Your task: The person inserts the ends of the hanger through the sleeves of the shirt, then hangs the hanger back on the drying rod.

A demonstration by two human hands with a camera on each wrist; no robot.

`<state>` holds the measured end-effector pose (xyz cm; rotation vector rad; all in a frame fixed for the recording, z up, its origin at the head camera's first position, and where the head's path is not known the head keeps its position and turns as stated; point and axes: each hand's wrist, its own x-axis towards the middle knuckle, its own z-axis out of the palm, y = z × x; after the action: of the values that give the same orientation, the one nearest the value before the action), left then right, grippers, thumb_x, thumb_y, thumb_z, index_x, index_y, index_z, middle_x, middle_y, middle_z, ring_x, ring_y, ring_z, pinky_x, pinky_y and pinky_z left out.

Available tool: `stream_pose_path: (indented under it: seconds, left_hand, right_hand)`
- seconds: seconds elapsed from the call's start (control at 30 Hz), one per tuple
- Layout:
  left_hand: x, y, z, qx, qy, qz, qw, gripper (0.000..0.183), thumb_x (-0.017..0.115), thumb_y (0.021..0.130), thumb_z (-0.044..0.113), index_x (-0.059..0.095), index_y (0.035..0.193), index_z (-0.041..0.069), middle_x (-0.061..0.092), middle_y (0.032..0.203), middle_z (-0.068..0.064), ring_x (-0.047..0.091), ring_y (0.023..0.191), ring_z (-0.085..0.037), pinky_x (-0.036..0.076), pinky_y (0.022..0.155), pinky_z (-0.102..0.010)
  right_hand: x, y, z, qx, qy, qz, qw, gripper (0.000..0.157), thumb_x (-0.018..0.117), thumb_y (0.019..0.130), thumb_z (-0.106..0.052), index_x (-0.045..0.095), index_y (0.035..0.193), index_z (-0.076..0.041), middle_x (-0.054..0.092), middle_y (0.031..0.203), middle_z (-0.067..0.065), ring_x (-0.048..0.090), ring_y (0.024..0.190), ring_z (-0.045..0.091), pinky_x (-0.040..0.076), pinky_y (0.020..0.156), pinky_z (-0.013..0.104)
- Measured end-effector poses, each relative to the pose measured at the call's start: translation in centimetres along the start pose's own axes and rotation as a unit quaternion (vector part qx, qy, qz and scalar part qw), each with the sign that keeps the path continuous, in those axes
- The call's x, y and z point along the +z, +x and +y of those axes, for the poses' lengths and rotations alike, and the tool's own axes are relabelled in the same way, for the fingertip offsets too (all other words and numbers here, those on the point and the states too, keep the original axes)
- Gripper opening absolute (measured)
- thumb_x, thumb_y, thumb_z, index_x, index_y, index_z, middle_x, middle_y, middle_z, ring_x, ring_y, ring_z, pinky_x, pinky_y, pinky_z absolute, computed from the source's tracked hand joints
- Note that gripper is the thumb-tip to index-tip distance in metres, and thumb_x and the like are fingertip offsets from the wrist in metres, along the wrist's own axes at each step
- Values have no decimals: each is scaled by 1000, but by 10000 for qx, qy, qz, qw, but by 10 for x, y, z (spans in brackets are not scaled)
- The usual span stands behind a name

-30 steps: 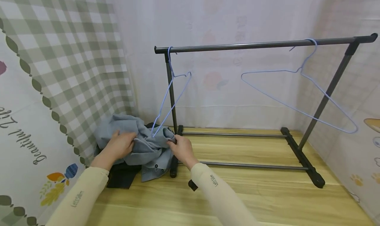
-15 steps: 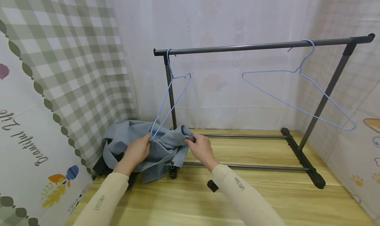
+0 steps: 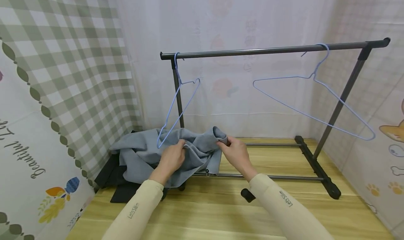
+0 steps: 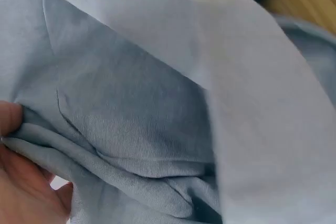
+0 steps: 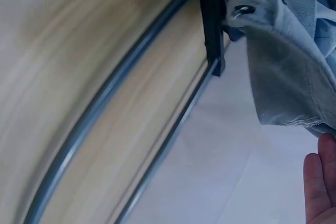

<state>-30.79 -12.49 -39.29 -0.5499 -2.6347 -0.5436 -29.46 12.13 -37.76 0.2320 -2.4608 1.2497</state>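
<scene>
A crumpled blue-grey garment (image 3: 142,152) with small dark buttons (image 3: 207,171) stretches between my two hands in the head view. My left hand (image 3: 173,158) grips a bunched fold near its middle; the left wrist view shows fingers (image 4: 10,119) pinching the cloth. Farther right, my right hand (image 3: 236,153) pinches the rolled edge at the garment's end. In the right wrist view a loose corner (image 5: 286,87) of the garment hangs down beside the fingers. A blue wire hanger (image 3: 178,103) hangs in front of the cloth, its lower end overlapping it.
A black rack (image 3: 252,52) stands on the wooden surface (image 3: 205,212), its left foot mostly hidden by the garment. A second blue hanger (image 3: 281,78) hangs at its right end. Black fabric (image 3: 124,194) lies under the garment. A checked curtain (image 3: 79,57) borders the left.
Both hands have moved right, drawing the garment rightward across the rack's left foot. The left hand has changed its hold from the pile's left part to nearer the middle.
</scene>
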Motion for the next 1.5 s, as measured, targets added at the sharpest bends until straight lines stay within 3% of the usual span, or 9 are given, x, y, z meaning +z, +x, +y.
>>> stream_pose_path:
  seconds: [0.23,0.47,0.63,0.8,1.03,1.17,1.3,1.43,1.5]
  left_hand:
    - [15,21,42,-59,-355,-326,9988,10,46,104,11,55,100,9,52,63,-8,49,51,-24,40,52,-40]
    - [22,45,73,19,-618,-571,9965,12,44,106,13,55,104,10,54,69,-6,51,56,-21,41,55,-37]
    - [18,64,99,125,-795,-670,9945,17,41,108,17,57,113,12,60,76,-6,55,62,-21,44,61,-37]
    - [12,80,127,178,-922,-848,9920,21,40,108,20,56,119,14,63,85,-6,57,67,-21,46,66,-37]
    - [10,103,165,247,-1620,-1031,9811,22,38,109,19,55,120,13,63,94,-6,55,70,-18,43,65,-31]
    - [4,114,185,130,-2274,-1128,9672,22,35,109,20,55,116,14,60,94,-3,53,71,-18,41,65,-30]
    - [-6,125,205,24,-3188,-1084,9416,19,36,109,21,54,108,16,54,88,-3,49,70,-18,40,63,-29]
    - [-17,135,224,44,-4103,-1009,9063,18,38,109,25,51,101,15,47,80,-4,44,64,-18,38,60,-28]
    - [-23,140,232,131,-4624,-943,8816,19,39,109,26,49,99,13,43,79,-4,42,64,-17,37,61,-27]
  right_hand:
    - [-30,4,7,-204,-257,79,9994,36,73,91,-26,51,66,-12,47,57,0,43,51,18,36,50,32]
    - [-69,13,10,-328,-580,-20,9978,34,70,94,-28,54,69,-10,48,56,0,44,51,18,36,50,32]
    - [-102,23,8,-212,-852,-69,9961,31,66,96,-34,62,78,-9,61,69,6,53,62,22,40,57,35]
    - [-131,30,7,-319,-1100,255,9931,32,66,96,-38,71,91,-6,72,90,12,63,82,27,46,66,37]
    - [-171,35,2,-384,-1260,921,9870,36,68,93,-40,67,81,-6,62,71,4,48,64,19,36,53,31]
    - [-195,41,-6,-367,-1237,1078,9858,40,68,93,-42,64,77,-5,52,62,-1,40,55,15,31,47,31]
    - [-221,46,-21,-336,-1534,1287,9792,43,68,92,-46,67,81,-5,55,62,-10,42,57,13,32,48,30]
    - [-242,49,-44,-511,-1717,1635,9702,39,71,90,-44,72,89,-4,52,61,-25,43,60,6,31,51,25]
    - [-247,51,-55,-673,-1709,1828,9658,37,74,89,-41,73,88,-4,49,58,-30,43,57,1,31,51,22]
